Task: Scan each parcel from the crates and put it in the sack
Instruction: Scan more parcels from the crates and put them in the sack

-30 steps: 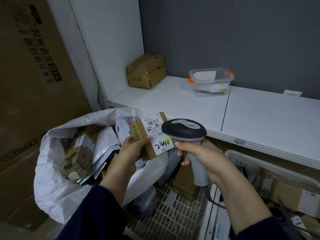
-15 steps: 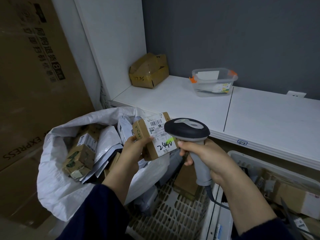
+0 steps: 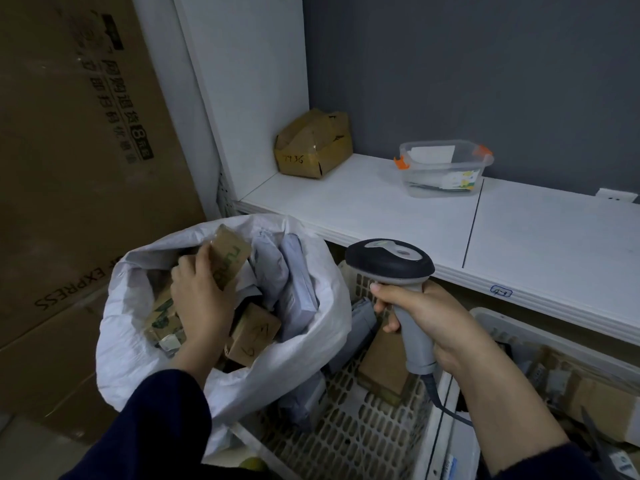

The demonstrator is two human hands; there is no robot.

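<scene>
While the parcel hangs in the sack's mouth (head view, the only one): the left hand (image 3: 202, 299) grips a small brown parcel (image 3: 230, 261) from above, fingers curled over its edge, just over the pile inside the white sack (image 3: 121, 358).
Right hand: the right hand (image 3: 426, 323) holds the scanner (image 3: 389, 261) upright by its handle, fingers wrapped round it, above the near crate (image 3: 346, 441).
Risk, spill: the pile sits high in the sack, so a parcel let go on its slope may slide out over the rim on the crate side, and a scanned one would mix with unscanned ones.
Risk, sack: its soft wall drapes over the near crate's corner and may slump further or cover parcels there.
Risk, cable: the scanner's cord hangs at the crate's edge and could snag (a guess, from how it lies).
Count, tools: two hands, one scanner, one sack.
Count, crates: two, the near crate and the right crate (image 3: 519, 327).
Count, in sack: one parcel in hand, about three other brown boxes, at least two grey mailers (image 3: 298, 282).
Count, near crate: one brown box (image 3: 384, 368) and at least two grey bags.
Count, right crate: too cluttered to count.
Count, shelf: the shelf (image 3: 381, 209) bears one cardboard box (image 3: 313, 147) and one clear tub (image 3: 445, 168).
</scene>
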